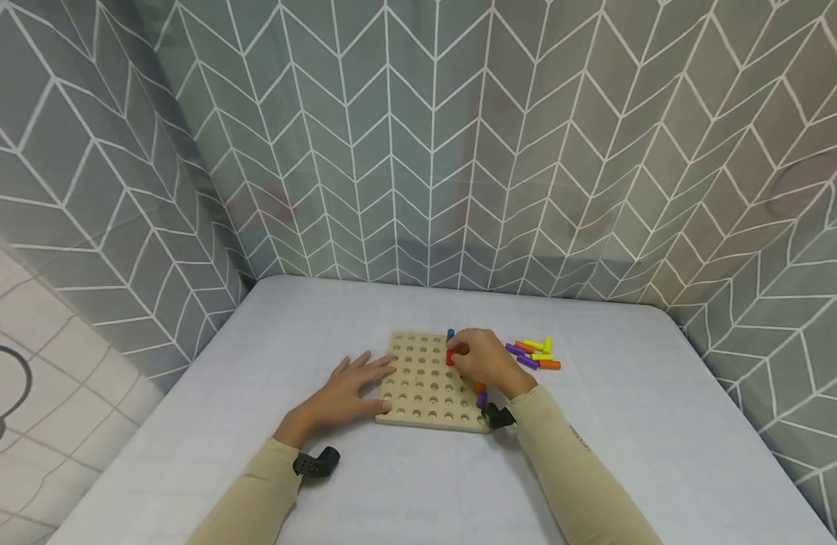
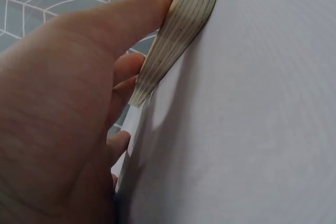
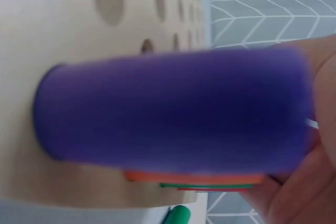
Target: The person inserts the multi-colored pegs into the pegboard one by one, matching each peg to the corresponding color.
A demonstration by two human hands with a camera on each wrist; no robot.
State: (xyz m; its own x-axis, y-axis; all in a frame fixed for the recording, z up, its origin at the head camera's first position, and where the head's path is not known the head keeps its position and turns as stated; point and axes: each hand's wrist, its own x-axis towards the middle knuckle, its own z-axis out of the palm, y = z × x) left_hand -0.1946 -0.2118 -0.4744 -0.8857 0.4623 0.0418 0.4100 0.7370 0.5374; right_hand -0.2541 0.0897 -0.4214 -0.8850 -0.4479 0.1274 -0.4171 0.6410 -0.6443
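A pale wooden pegboard (image 1: 418,386) with rows of round holes lies on the white table. My left hand (image 1: 350,390) rests at its left edge, fingers spread; the left wrist view shows the thumb against the layered side. With thumb and fingers, my right hand (image 1: 486,359) pinches a red peg (image 1: 449,357) upright over the board's far right part. Whether its lower end sits in a hole is unclear. Just beyond stands a blue peg (image 1: 450,333). A purple peg (image 3: 178,111) stands upright near the front right, with an orange peg (image 3: 199,177) behind it, partly hidden.
Several loose yellow, orange and purple pegs (image 1: 537,356) lie on the table (image 1: 364,484) right of the board. A green peg end (image 3: 178,215) shows beside the board in the right wrist view. Patterned curtains (image 1: 418,151) hang behind the table.
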